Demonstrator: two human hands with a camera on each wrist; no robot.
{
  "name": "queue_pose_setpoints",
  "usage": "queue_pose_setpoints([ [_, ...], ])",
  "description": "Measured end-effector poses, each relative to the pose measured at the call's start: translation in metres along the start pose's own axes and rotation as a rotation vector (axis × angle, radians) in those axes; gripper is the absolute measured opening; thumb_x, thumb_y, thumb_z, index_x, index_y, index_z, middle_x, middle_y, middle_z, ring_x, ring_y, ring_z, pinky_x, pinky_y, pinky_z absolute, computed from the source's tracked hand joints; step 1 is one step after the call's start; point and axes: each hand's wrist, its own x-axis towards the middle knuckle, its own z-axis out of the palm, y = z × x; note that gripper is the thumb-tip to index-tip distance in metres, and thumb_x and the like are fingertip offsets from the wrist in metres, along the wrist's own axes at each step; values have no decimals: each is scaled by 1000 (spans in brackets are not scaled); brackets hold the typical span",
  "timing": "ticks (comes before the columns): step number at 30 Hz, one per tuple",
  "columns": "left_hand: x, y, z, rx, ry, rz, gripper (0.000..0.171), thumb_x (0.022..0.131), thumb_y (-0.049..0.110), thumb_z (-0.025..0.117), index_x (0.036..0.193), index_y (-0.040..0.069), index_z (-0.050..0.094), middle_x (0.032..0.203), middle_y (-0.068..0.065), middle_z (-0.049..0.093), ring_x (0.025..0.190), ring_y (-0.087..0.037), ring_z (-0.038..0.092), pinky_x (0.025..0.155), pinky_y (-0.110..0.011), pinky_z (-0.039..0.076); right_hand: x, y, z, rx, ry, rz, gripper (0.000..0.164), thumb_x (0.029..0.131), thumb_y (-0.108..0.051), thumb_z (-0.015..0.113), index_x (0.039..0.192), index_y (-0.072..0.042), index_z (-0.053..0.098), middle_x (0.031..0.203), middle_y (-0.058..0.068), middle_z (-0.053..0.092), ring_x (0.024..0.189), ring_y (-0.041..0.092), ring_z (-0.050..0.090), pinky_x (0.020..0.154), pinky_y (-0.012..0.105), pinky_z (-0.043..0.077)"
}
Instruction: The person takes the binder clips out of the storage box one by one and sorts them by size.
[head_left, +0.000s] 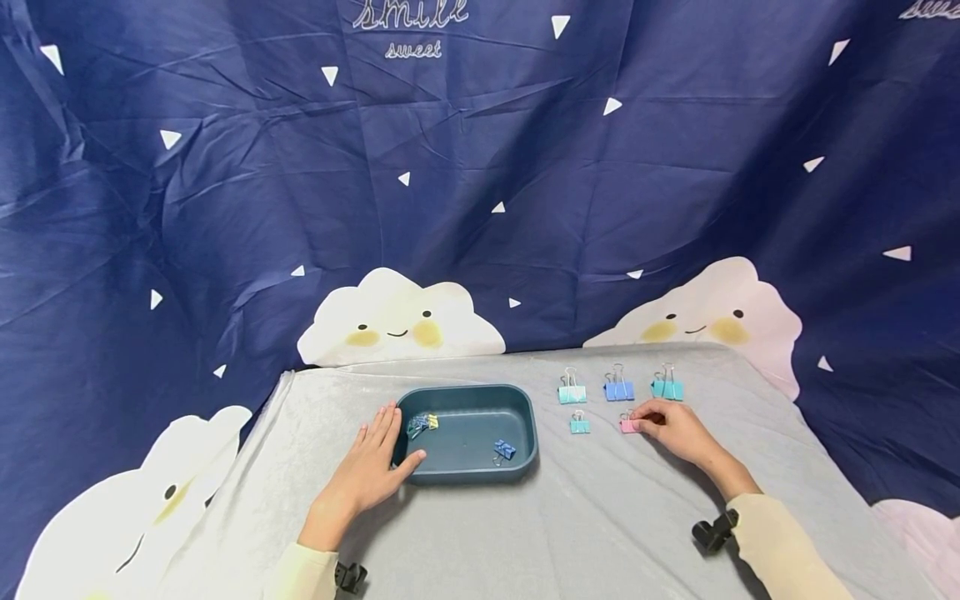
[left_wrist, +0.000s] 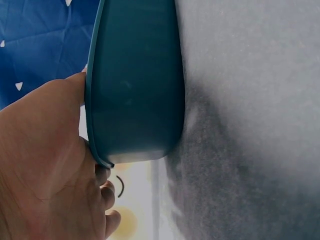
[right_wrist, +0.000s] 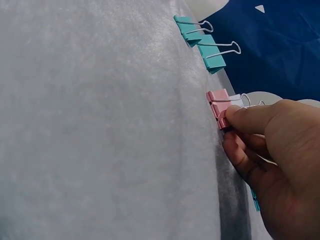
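Note:
In the head view my right hand (head_left: 675, 427) pinches a small pink binder clip (head_left: 627, 424) by its side, low at the grey cloth; the right wrist view shows thumb and fingers on the pink clip (right_wrist: 218, 107). A small teal clip (head_left: 580, 426) stands to its left. Behind them stand a light teal clip (head_left: 572, 394), a blue clip (head_left: 618, 390) and a larger teal clip (head_left: 667, 389), wire handles up. My left hand (head_left: 367, 467) rests against the left end of a dark teal bin (head_left: 480, 477), fingers extended along the rim, thumb over the front edge.
Inside the bin, several small clips, one of them yellow (head_left: 432, 422), lie at the left, and a blue patterned clip (head_left: 504, 450) lies at the right. Grey cloth (head_left: 480, 542) covers the table. A navy curtain (head_left: 480, 208) with clouds hangs behind.

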Motion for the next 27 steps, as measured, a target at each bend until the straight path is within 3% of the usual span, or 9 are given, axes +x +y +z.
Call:
queue_pose_setpoints([
  [9,-1,0,0,-4,-4,-4,96,106,62,52,168,-4,21,178,-21,17,167,-38,12,134,-62,17,-2,-2,-2,48,5,20,16,95,-3,75,111,-4,76,100,9,78,83,8,64,72,22,54],
  [18,-1,0,0,-10,-5,-9,96,106,63,52,168,-4,20,178,-20,15,167,-37,11,134,-63,16,-3,-13,-7,84,92,22,9,98,-2,70,106,-6,72,91,6,71,76,3,59,66,22,51],
  [27,-1,0,0,-7,-1,-5,96,106,63,51,168,-4,20,178,-21,16,167,-38,11,134,-63,16,7,-41,-9,83,68,-53,4,100,-6,73,104,-7,73,88,1,71,75,4,59,68,21,52],
])
